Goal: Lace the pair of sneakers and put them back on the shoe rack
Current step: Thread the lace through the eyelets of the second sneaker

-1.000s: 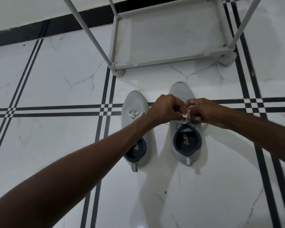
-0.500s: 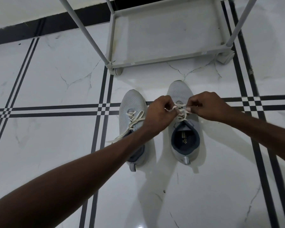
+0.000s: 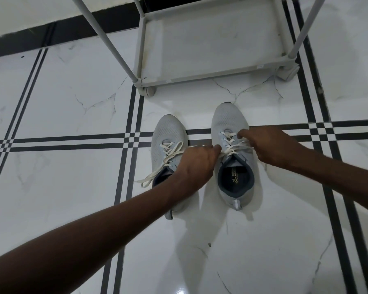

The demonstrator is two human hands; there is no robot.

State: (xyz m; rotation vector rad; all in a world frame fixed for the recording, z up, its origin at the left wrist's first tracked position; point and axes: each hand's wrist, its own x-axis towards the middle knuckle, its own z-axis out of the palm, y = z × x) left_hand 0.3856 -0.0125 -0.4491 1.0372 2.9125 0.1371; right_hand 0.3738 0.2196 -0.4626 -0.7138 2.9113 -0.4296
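Two light grey sneakers stand side by side on the floor, toes pointing at the rack. The right sneaker (image 3: 229, 119) carries crossed white laces (image 3: 232, 145) over its tongue. My left hand (image 3: 197, 164) pinches a lace end at the shoe's left side. My right hand (image 3: 268, 145) grips the lace on the other side, fingers curled. The left sneaker (image 3: 168, 130) has its lace (image 3: 164, 164) threaded, with loose ends trailing off to the left; my left wrist covers its heel part. The grey shoe rack (image 3: 210, 75) stands just beyond the toes, bottom shelf bare.
White marble tiles with black stripe bands (image 3: 72, 141) cover the floor. The rack's slanted front poles (image 3: 106, 39) rise on both sides, and its feet (image 3: 148, 91) rest close to the sneakers' toes. A black skirting strip (image 3: 51, 32) runs along the wall.
Both hands have drawn apart and lowered onto the right sneaker, pulling its lace outward. The lace crossings on that shoe now show. The camera has shifted slightly closer.
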